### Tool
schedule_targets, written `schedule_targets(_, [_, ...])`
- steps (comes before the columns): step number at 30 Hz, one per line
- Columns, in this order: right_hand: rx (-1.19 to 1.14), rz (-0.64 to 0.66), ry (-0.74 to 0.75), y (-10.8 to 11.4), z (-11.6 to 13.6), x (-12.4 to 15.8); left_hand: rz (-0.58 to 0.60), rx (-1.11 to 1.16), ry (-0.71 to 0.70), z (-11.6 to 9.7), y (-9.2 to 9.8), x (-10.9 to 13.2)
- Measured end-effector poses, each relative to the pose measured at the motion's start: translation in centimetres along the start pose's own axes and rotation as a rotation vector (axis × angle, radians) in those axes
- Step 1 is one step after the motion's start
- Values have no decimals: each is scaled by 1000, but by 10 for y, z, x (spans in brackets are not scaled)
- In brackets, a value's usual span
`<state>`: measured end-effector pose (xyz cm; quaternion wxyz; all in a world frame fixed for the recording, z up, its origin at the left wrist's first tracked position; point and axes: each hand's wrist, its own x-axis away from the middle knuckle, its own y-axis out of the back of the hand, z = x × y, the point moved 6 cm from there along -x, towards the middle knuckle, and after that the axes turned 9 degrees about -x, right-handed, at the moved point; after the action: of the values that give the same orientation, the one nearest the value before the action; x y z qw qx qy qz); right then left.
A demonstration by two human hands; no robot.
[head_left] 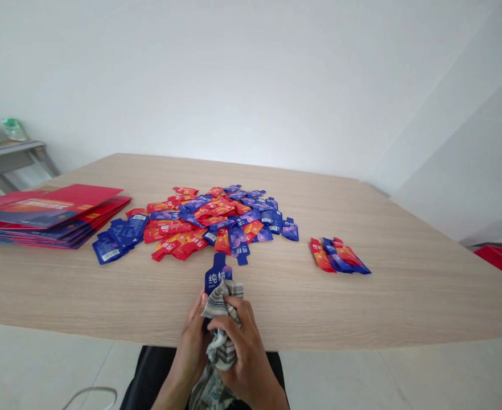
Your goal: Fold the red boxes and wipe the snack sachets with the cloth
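Observation:
Near the table's front edge, my left hand (194,339) grips a blue sachet (213,279) by its lower part, its narrow top pointing away from me. My right hand (245,347) is closed on a crumpled striped cloth (222,344), which presses against the sachet's face and covers much of it. The cloth's loose end hangs down over my lap. Just beyond my hands lies a heap of red and blue sachets (217,213). To the right, a small overlapping row of red and blue sachets (338,255) lies apart from the heap.
A stack of red and blue printed folders (50,210) lies at the table's left. A side table (12,149) with a green-topped container (14,130) stands beyond it. A red object (501,261) shows at the far right. A pale cable (91,390) lies on the floor.

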<state>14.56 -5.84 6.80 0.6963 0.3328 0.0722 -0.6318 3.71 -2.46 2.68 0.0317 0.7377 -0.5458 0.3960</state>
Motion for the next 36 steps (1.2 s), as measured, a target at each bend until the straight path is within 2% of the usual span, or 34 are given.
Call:
schedule_targets(8, [14,-3,-6,0,-1,0,-7,1,-6,-2,-1,1])
schedule_targets(13, [11,-3,4,0,-1,-2,-8,-28,-59,-1,4,-4])
schedule_targets(23, [-2,-20,47,6,3,-10,113,-97,-209,4,8,-14])
schedule_targets(31, [33,-13,39,11,2,-15,148,-73,-180,10,7,-16])
schedule_targets(36, [48,-42,26,18,-1,-21,233,-11,-153,10,-5,-14])
